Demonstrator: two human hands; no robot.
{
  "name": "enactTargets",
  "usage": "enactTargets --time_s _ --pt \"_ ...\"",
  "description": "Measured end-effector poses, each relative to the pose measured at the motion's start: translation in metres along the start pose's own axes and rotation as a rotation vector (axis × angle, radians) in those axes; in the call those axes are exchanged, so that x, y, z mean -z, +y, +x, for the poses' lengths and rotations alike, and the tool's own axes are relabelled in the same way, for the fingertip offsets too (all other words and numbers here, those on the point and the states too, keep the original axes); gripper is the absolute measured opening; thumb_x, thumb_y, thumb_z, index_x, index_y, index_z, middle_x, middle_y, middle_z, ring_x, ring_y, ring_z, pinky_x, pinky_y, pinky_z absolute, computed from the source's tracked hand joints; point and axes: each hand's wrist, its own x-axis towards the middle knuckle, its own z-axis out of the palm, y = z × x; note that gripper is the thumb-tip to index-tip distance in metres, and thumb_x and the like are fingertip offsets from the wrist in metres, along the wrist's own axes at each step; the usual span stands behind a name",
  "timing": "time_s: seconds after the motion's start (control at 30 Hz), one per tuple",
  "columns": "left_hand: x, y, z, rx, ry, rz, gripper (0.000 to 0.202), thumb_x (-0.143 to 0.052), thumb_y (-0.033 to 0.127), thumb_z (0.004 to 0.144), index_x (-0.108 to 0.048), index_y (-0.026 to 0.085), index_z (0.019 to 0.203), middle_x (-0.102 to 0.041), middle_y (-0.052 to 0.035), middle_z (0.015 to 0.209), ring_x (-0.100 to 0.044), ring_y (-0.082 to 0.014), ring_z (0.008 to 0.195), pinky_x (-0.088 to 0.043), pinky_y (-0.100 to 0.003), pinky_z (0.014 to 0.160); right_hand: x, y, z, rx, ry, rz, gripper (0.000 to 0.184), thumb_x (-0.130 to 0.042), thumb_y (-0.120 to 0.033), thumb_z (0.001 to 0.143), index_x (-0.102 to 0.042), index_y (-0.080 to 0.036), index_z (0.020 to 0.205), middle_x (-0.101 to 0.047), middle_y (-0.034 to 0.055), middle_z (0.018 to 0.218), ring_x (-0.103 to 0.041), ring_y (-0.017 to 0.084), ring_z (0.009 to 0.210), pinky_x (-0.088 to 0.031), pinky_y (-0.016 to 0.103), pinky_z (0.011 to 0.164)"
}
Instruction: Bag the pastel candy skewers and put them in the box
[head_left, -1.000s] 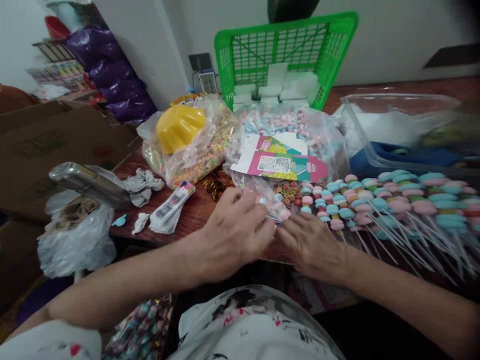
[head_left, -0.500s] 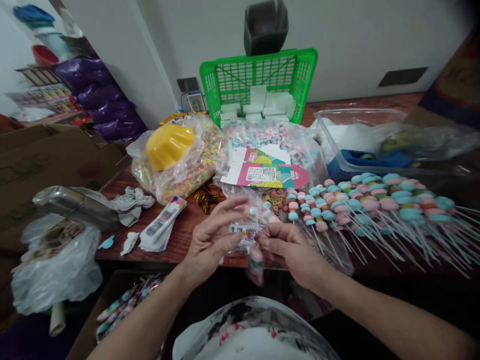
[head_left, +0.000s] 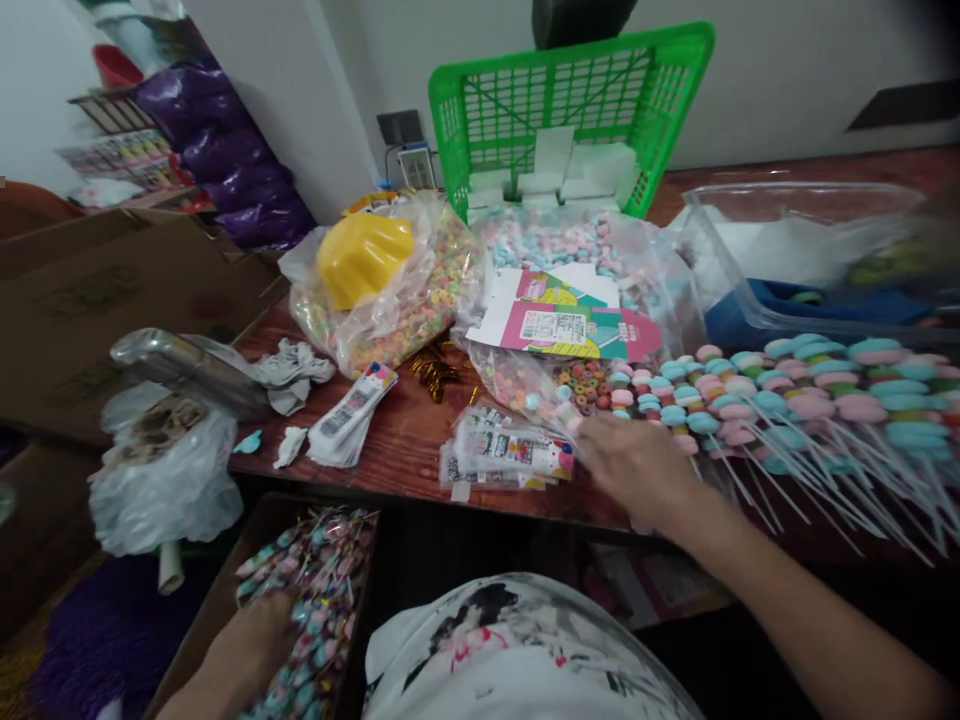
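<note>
Right hand (head_left: 637, 468) is low over the surface (head_left: 405, 440), palm down, fingers stretched flat toward the left of the frame and closed on nothing I can see. Its fingertips sit right at the end of the wrappers (head_left: 504, 455), a small stack of printed sleeves lying flat near the front edge at centre frame. The stack's long axis runs left to right, so it lies straight ahead of those fingertips, to the hand's left.

Left hand (head_left: 251, 640) is well apart, down at lower left below the surface edge, resting among wrapped sticks (head_left: 322, 570) in a box (head_left: 196, 640). It's blurred, so I can't tell whether it grips any. The right hand is clearly the nearer one to the wrappers.

Just above and right of that hand, skewers (head_left: 750, 400) fan out, pastel heads toward the centre, sticks trailing to lower right. Behind them sits a pink carton (head_left: 570, 330) on a bag of sweets. At upper centre there's a cereal bag (head_left: 405, 310) with a yellow scoop (head_left: 364, 258) in it and a green basket (head_left: 570, 100), and at upper right a clear tub (head_left: 787, 200).
</note>
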Motion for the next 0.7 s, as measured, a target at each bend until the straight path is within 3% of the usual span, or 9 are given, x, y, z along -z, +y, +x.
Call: enactTargets --time_s 0.03,0.1,0.2,0.27,0.33,0.4,0.5,0.7 --pt "-0.004 0.001 0.001 0.009 -0.012 0.073 0.022 -0.047 0.022 0.073 -0.068 0.018 0.075 -0.072 -0.0119 0.081 -0.068 -0.0337 0.086 -0.051 -0.045 0.078 0.0 0.014 -0.002 -0.098 -0.007 -0.045 0.025 -0.04 -0.016 0.088 -0.065 -0.012 0.093 -0.066 0.0156 0.088 -0.062 0.024 0.077 -0.038 0.031 0.062" --pt "0.002 0.026 0.005 -0.115 0.054 0.068 0.027 -0.043 0.023 0.08 -0.069 0.017 0.077 -0.071 -0.0131 0.082 -0.068 -0.0302 0.081 -0.052 -0.042 0.074 -0.002 0.03 -0.005 -0.284 -0.086 -0.13 0.028 -0.039 -0.018 0.089 -0.066 -0.013 0.092 -0.067 0.0161 0.086 -0.064 0.026 0.076 -0.039 0.032 0.062" --pt "0.038 0.108 0.015 -0.552 0.404 -0.143 0.025 -0.044 0.026 0.087 -0.066 0.02 0.097 -0.069 -0.0099 0.095 -0.063 -0.0217 0.09 -0.049 -0.034 0.084 -0.013 0.031 -0.007 -0.39 -0.141 -0.158 0.032 -0.038 -0.024 0.09 -0.068 -0.014 0.088 -0.069 0.0161 0.084 -0.066 0.027 0.076 -0.041 0.034 0.064" --pt "0.063 0.17 0.023 -0.851 0.533 -0.176 0.021 -0.046 0.022 0.088 -0.065 0.019 0.095 -0.067 -0.0087 0.095 -0.059 -0.0198 0.092 -0.046 -0.034 0.087 -0.02 0.025 -0.006 -0.434 -0.125 -0.16 0.035 -0.038 -0.029 0.092 -0.069 -0.014 0.088 -0.069 0.0169 0.085 -0.066 0.027 0.077 -0.042 0.034 0.065" --pt "0.08 0.222 0.033 -1.025 0.476 -0.073 0.019 -0.048 0.021 0.086 -0.063 0.017 0.098 -0.063 -0.0095 0.099 -0.055 -0.0225 0.097 -0.045 -0.037 0.089 -0.024 0.02 -0.005 -0.483 -0.102 -0.161 0.035 -0.038 -0.031 0.092 -0.069 -0.014 0.09 -0.069 0.0168 0.087 -0.066 0.027 0.077 -0.041 0.034 0.065" --pt "0.084 0.255 0.042 -1.066 0.411 0.052 0.02 -0.053 0.021 0.083 -0.061 0.015 0.101 -0.06 -0.0116 0.102 -0.053 -0.0257 0.098 -0.046 -0.04 0.085 -0.026 0.019 -0.005 -0.52 -0.084 -0.157 0.034 -0.039 -0.031 0.091 -0.069 -0.016 0.09 -0.07 0.0154 0.086 -0.067 0.026 0.078 -0.041 0.033 0.063" --pt "0.076 0.272 0.052 -1.049 0.345 0.162 0.015 -0.051 0.017 0.083 -0.06 0.013 0.094 -0.059 -0.0112 0.099 -0.053 -0.026 0.094 -0.047 -0.039 0.078 -0.026 0.021 -0.007 -0.554 -0.077 -0.152 0.028 -0.042 -0.027 0.089 -0.069 -0.017 0.089 -0.07 0.0131 0.084 -0.067 0.024 0.078 -0.04 0.03 0.062" --pt "0.055 0.261 0.062 -1.057 0.424 0.11 0.017 -0.048 0.008 0.082 -0.06 0.015 0.092 -0.061 -0.0086 0.092 -0.055 -0.023 0.089 -0.047 -0.036 0.075 -0.006 0.031 -0.022 -0.642 -0.041 -0.199 0.028 -0.04 -0.021 0.087 -0.065 -0.014 0.097 -0.069 0.0145 0.076 -0.066 0.027 0.068 -0.04 0.032 0.057"
